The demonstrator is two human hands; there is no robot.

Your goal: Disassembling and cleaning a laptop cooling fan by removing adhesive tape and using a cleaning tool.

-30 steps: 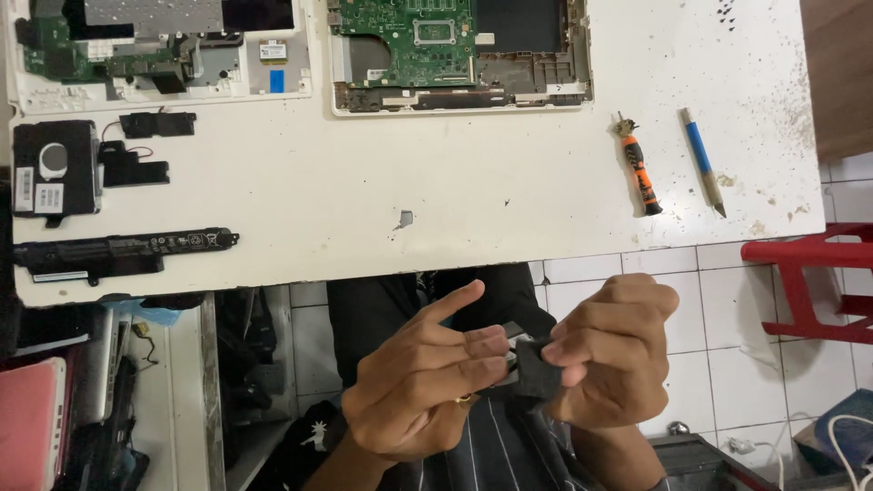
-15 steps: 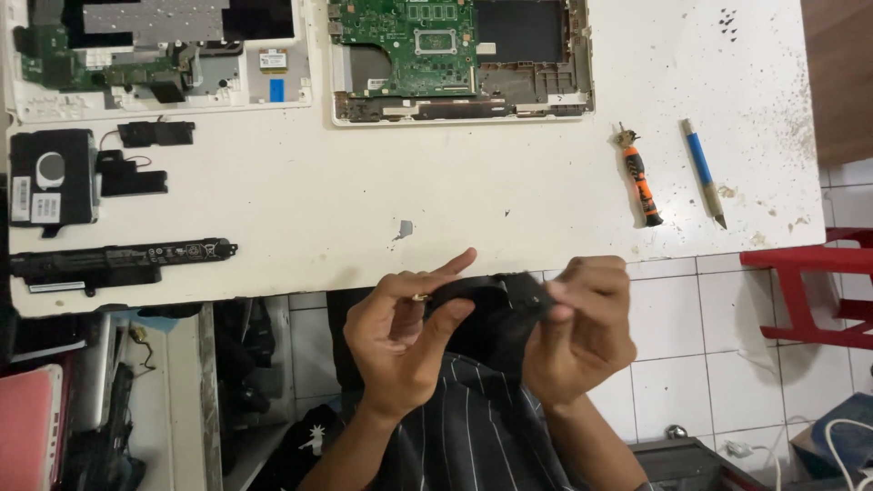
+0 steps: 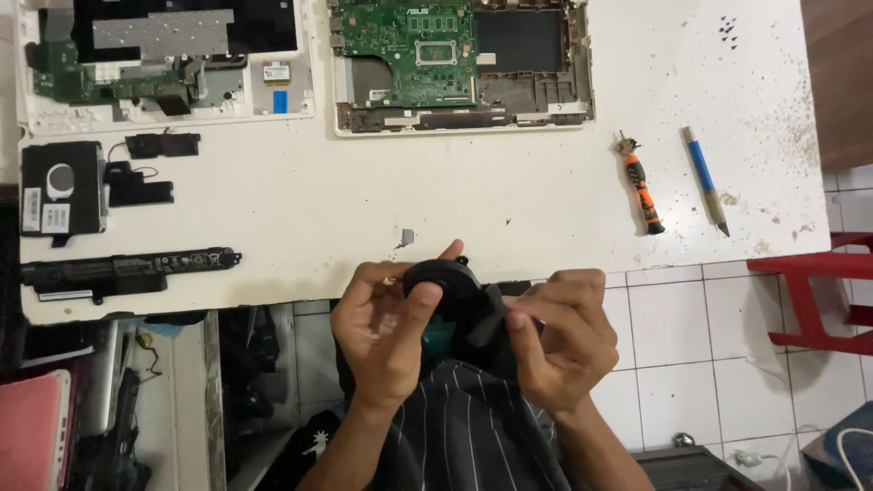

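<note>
Both hands meet just below the near edge of the white table, over the person's dark striped shirt. Left hand curls around a black, rounded fan-like part, thumb laid across its front and the forefinger raised along its top edge; something tiny and pale shows at the fingertips, too small to make out. Right hand closes on the same part from the other side, its fingers pinching the dark tab that sticks out of the part's lower right. The part hangs in the air between the two hands, touching the table nowhere, just short of its near edge. On the table, a small grey scrap lies just beyond the hands. Toward the table's left near corner rests a long black battery bar, and past it a black drive with white labels and two small black speakers with wires. Toward the table's right side lie an orange-handled screwdriver and, just beside it, a blue-handled tool, both pointing roughly at the near edge. At the table's far edge sit two opened laptop shells: one in the middle with a green circuit board bared, and one at the far left, white-rimmed, with metal plates and smaller boards showing. A red stool stands on the white tiled floor off the table's right near corner.
</note>
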